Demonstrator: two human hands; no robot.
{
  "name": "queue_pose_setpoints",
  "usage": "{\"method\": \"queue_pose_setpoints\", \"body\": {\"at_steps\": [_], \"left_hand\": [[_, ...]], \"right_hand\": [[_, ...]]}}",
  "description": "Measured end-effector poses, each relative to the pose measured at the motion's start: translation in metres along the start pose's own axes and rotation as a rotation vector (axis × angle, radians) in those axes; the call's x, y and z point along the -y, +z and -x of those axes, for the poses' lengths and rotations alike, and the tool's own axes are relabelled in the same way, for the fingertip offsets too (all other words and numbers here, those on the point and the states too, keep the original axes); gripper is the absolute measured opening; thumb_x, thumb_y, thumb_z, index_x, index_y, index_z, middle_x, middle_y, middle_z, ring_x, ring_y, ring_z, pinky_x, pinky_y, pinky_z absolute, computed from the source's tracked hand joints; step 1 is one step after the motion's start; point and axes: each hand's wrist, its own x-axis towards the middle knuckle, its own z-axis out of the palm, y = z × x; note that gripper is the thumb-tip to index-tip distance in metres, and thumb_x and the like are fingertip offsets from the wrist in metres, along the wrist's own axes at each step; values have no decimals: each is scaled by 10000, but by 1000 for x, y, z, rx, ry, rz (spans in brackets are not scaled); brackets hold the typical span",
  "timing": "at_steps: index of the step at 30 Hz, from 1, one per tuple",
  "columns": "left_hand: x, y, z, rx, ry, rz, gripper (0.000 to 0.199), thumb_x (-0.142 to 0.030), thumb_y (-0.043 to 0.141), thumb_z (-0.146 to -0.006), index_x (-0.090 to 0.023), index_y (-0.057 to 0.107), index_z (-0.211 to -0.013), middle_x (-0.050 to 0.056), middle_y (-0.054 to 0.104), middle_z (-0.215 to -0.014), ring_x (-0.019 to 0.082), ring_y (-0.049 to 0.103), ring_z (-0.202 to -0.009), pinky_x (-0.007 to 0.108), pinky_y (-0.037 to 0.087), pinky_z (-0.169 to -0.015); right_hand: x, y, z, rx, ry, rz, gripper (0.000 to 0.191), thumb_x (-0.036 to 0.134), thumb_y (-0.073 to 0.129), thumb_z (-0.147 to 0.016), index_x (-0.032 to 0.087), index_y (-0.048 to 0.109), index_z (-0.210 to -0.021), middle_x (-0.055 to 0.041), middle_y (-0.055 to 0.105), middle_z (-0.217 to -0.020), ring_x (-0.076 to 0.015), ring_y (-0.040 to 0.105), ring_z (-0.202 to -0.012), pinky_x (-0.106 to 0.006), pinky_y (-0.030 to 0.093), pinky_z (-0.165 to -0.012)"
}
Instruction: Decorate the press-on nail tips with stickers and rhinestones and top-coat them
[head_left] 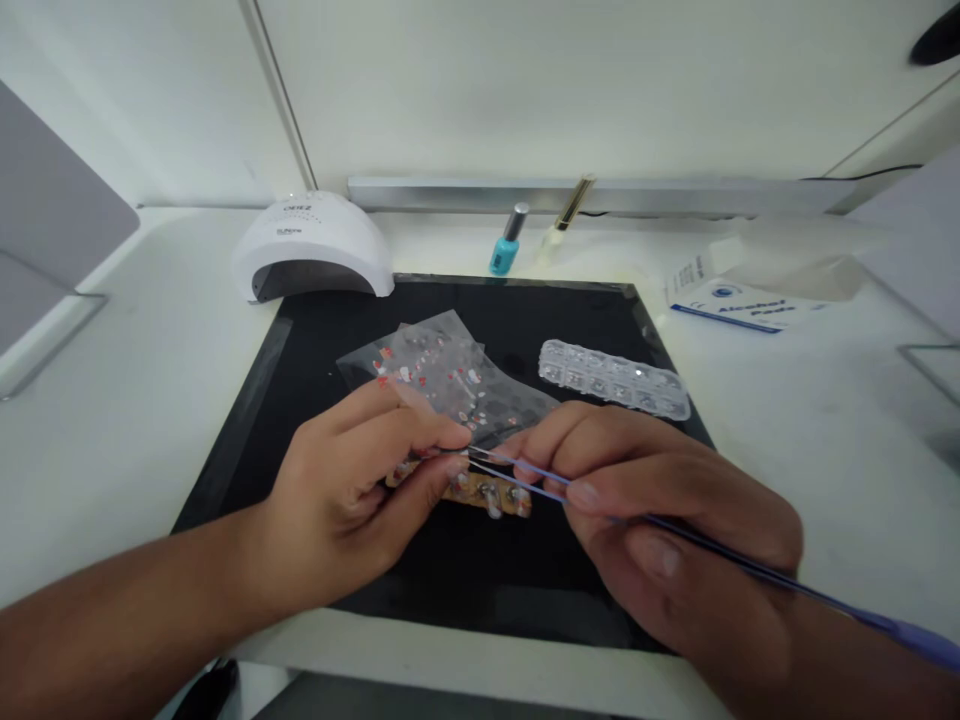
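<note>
While gripped in right hand (pixel 667 520), blue tweezers (pixel 720 549), with tips at left hand (pixel 367 480), thumb and forefinger pinched together, contents too small to tell. Just below, tan strip (pixel 471 490) with small shiny pieces, over black mat (pixel 480 595). Beyond, clear sheets (pixel 450 370) with red-and-white motifs.

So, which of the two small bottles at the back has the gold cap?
The pale bottle, on the right in the picture; the turquoise bottle to its left has a silver-grey cap.
</note>
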Motion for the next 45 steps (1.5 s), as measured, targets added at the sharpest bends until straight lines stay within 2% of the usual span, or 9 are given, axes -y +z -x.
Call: {"method": "queue_pose_setpoints", "body": {"at_steps": [5,10,15,26,35,39,45], "left_hand": [[-1,1,1,-8,-2,-13,150,-83,636,-864,-189,666,-967,30,680,-825,135,654,-746,246,560,-668],[-2,2,-1,-49,66,-14,167,-27,643,-831,-148,672,-942,40,680,-799,136,660,-736,238,568,-660],[-2,2,0,-42,39,-14,135,-47,645,-839,-142,671,-932,47,683,-775,146,665,-707,249,564,-601],[-1,3,1,-50,-34,22,143,-79,652,-842,-187,672,-934,25,694,-798,148,660,-745,276,587,-673],[-1,2,-1,-43,32,37,148,-44,656,-828,-142,668,-939,32,683,-783,134,646,-735,269,566,-677],[-1,2,0,-49,7,26,158,-84,690,-828,-148,674,-971,36,704,-827,137,660,-777,264,571,-720],[-2,2,2,-54,-12,-16,284,-110,705,-843,-146,657,-1121,41,730,-978,110,669,-851,208,572,-788]], "right_hand": [[1,2,-1,-6,39,-27,275,189,552,-877,197,751,-1067,-74,644,-764,-260,680,-749,-506,603,-684],[1,4,-4,-21,1,-71,274,149,560,-839,151,757,-1029,-80,640,-745,-244,660,-731,-482,600,-679],[0,4,-4,-15,15,-102,299,124,550,-837,139,757,-1052,-89,648,-778,-253,670,-751,-486,600,-690],[1,3,-3,-17,9,-103,289,107,548,-837,123,762,-1031,-97,649,-766,-247,659,-726,-509,604,-712],[2,3,-2,-22,59,-100,286,165,586,-854,169,755,-1085,-95,663,-796,-264,683,-796,-492,605,-720],[4,2,-2,-17,54,-94,279,159,583,-856,163,749,-1081,-94,662,-801,-264,682,-791,-487,607,-709],[3,2,1,19,-3,-79,315,124,543,-860,125,721,-1120,-98,652,-843,-264,677,-812,-502,607,-735]]}}
